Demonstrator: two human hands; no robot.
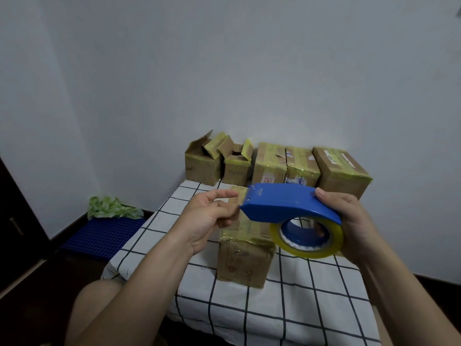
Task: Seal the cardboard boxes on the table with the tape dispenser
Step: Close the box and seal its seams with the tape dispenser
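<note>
My right hand [354, 221] grips the rear of a blue tape dispenser [282, 203] that carries a roll of yellowish clear tape [308, 238], held in the air above a closed cardboard box [243, 260] in the middle of the table. My left hand [212, 213] hovers at the dispenser's front end, index finger stretched out and the other fingers loosely curled; no tape shows between them. Along the wall stand two boxes with raised flaps [203, 166] [235, 168] and three closed, taped boxes [270, 163] [301, 166] [341, 171].
A white cloth with a black grid covers the table [311, 308], which stands against a white wall. On the floor to the left lie a blue grid mat [104, 233] and a crumpled green cloth [112, 208]. A dark door stands at the far left.
</note>
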